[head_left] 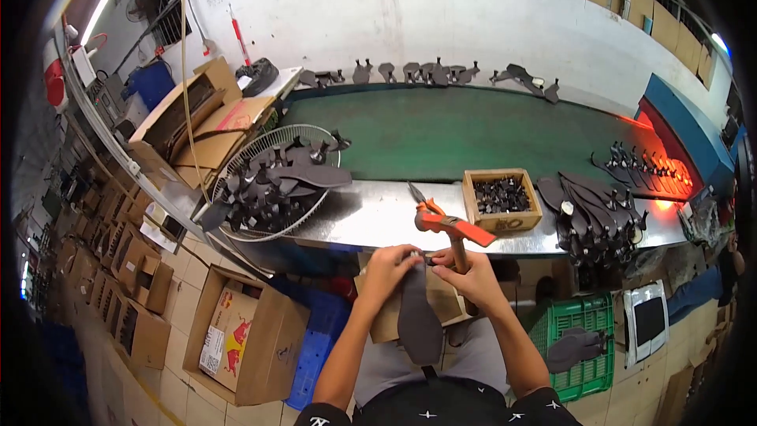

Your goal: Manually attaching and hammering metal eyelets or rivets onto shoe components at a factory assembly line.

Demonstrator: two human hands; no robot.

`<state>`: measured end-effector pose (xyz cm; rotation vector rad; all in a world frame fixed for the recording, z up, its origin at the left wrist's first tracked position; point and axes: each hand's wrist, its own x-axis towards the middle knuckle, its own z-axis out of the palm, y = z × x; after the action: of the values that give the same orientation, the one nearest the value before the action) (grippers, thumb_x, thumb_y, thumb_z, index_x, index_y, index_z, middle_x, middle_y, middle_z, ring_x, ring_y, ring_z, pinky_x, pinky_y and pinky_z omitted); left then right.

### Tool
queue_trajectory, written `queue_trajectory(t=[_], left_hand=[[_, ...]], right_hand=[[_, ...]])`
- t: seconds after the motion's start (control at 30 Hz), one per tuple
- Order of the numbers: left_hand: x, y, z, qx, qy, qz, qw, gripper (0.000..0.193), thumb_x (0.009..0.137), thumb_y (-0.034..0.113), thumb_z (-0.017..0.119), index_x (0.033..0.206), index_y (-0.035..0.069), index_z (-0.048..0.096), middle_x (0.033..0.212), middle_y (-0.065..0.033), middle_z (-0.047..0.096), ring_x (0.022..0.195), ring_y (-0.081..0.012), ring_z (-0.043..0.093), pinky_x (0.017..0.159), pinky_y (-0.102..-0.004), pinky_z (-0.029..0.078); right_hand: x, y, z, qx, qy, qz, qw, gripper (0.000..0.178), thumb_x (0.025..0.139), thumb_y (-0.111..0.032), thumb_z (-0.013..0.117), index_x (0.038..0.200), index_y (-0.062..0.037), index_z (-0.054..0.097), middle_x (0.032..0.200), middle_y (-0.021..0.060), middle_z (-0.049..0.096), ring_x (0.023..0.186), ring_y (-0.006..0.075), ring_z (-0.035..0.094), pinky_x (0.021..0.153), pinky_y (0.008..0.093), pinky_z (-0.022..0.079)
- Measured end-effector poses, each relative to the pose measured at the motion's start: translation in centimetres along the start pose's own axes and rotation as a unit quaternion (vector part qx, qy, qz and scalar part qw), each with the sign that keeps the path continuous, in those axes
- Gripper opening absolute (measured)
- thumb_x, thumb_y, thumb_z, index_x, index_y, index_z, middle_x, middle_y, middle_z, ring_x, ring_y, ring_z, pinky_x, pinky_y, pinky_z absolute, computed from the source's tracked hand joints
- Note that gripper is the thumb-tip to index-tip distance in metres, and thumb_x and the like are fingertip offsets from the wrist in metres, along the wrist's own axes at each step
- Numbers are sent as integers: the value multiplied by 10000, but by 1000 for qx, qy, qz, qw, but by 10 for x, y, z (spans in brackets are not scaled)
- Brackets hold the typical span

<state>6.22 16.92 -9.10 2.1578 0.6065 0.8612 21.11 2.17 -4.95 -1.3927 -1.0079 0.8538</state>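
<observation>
A dark grey insole (420, 323) lies lengthwise over my lap, its broad end toward me. At its far, narrow end my left hand (389, 270) is closed, fingertips gripping that end. My right hand (476, 278) holds a hammer (457, 229) upright by its wooden handle, the orange-red head above the hand. Its thumb and fingertips also meet at the insole's far end, by a small black piece (430, 261) too small to make out well. Under the insole is a cardboard-coloured board (382, 323) on my lap.
Ahead, a metal ledge carries orange-handled pliers (426, 201), a wooden box (471, 219) of small black parts and piled insoles (603, 217). Behind runs a green conveyor belt (441, 130) toward a glowing heater (658, 142). A wire basket (319, 207) stands left, a green crate (579, 312) right.
</observation>
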Motion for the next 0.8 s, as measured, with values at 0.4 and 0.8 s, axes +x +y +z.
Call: queue_trajectory(t=[0.4,0.8], left_hand=[[-46,6,6,-52,60,-57,995,299,749,93,807,1011,-1,699,964,-128,706,803,-215,679,690,-298,537],[-41,9,-6,-46,-2,-77,996,269,768,80,780,1014,-4,710,872,-100,714,777,-173,676,698,-279,528]], right_hand=[[17,12,17,-126,-61,-136,981,170,830,-40,686,990,3,650,830,146,646,710,268,614,680,342,491],[6,-10,12,-260,-74,-161,949,231,773,-14,675,1003,-9,653,945,154,643,856,355,646,748,378,511]])
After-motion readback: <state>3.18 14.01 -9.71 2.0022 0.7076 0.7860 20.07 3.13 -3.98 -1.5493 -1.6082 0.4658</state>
